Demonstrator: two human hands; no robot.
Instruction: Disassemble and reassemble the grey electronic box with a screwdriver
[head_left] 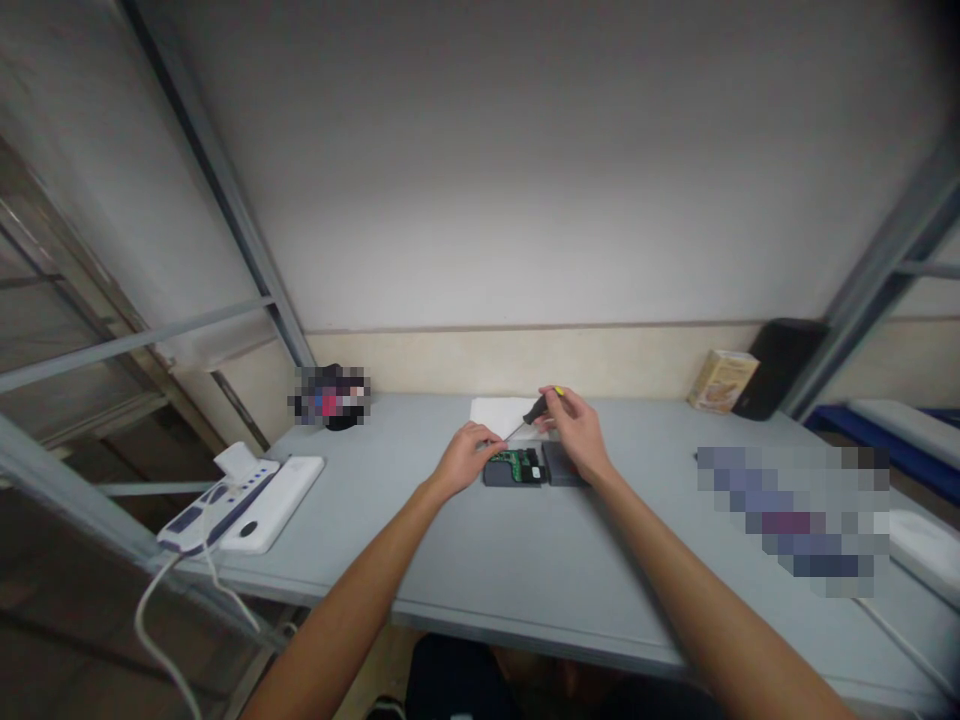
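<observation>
A small dark case with an exposed green circuit board lies on the table. At its upper left corner, my left hand is closed, thumb and fingertips gripping the edge. My right hand is wrapped round the handle of a screwdriver, which has a black grip and a yellow end. Its thin shaft slants down to the left, with the tip close to my left fingertips; whether it touches a screw is too small to tell. Beside the board, partly under my right hand, lies a flat dark grey piece.
White paper lies behind the case on the grey table. A power strip and a white flat box stand at the left. A yellow carton and a black upright object are at the back right. Blurred items lie left and right.
</observation>
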